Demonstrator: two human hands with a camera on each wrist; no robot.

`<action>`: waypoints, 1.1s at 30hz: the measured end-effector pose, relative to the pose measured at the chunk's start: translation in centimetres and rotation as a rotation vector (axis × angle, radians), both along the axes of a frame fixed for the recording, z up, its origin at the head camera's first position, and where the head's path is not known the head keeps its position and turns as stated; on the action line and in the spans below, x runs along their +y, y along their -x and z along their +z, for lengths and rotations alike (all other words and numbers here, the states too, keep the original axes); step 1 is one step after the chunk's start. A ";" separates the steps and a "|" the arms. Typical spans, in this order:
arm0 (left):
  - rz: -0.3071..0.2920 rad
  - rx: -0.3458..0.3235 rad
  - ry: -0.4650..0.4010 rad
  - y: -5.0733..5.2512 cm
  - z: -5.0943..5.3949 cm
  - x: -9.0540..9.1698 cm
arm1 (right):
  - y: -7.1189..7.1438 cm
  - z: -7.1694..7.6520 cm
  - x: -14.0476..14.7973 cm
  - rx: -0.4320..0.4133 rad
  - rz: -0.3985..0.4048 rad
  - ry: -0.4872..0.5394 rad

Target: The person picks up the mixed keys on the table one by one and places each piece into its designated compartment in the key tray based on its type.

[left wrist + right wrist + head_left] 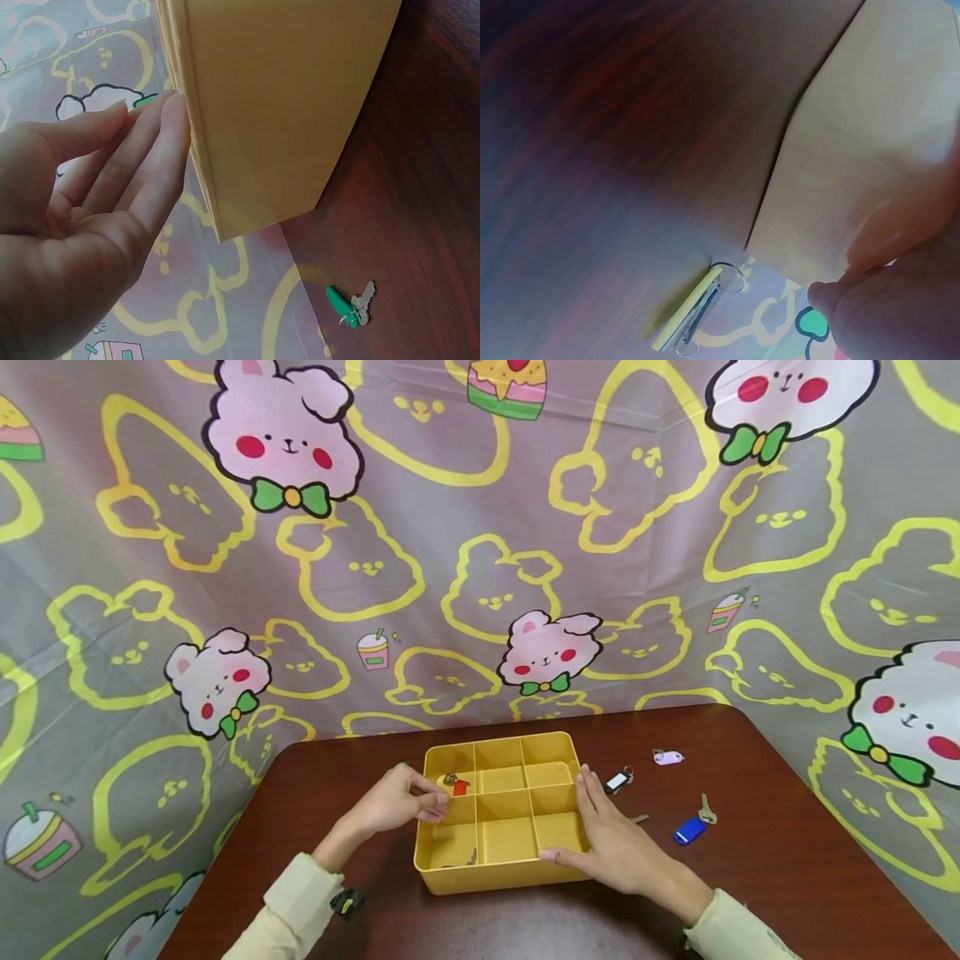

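A yellow six-compartment box (502,878) stands on the table. My left hand (397,797) hovers at its left rim, thumb near loosely bent fingers, nothing held; in the left wrist view the hand (97,202) has its fingertips beside the box wall (277,112). My right hand (618,843) rests along the right side, fingers extended, thumb at the front rim. The right wrist view shows part of that hand (900,307) against the box (840,150). A red tag (459,787) with keys lies in the back left compartment, a small metallic item (472,857) in the front left one.
Right of the box lie a black-and-white tag (617,780), a lilac tag (670,758), a blue tag (690,831) with a key (707,810), and a partly hidden key (639,818). A green tag (341,304) with a key lies left of the box. Patterned cloth hangs behind.
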State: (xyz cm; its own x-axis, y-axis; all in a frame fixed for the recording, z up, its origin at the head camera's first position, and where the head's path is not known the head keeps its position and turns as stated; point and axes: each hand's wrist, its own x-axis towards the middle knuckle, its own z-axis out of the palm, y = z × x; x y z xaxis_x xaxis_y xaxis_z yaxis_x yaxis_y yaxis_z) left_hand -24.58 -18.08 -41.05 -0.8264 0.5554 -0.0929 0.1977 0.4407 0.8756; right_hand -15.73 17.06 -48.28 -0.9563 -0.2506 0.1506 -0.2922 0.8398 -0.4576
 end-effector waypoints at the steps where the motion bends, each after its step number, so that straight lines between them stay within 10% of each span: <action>1: 0.007 0.002 -0.003 0.0 0.0 -0.1 | 0.0 0.0 0.0 0.001 0.000 -0.005; 33: 0.235 0.120 -0.064 0.6 0.7 -4.5 | 0.0 -0.3 0.1 0.000 -0.004 -0.006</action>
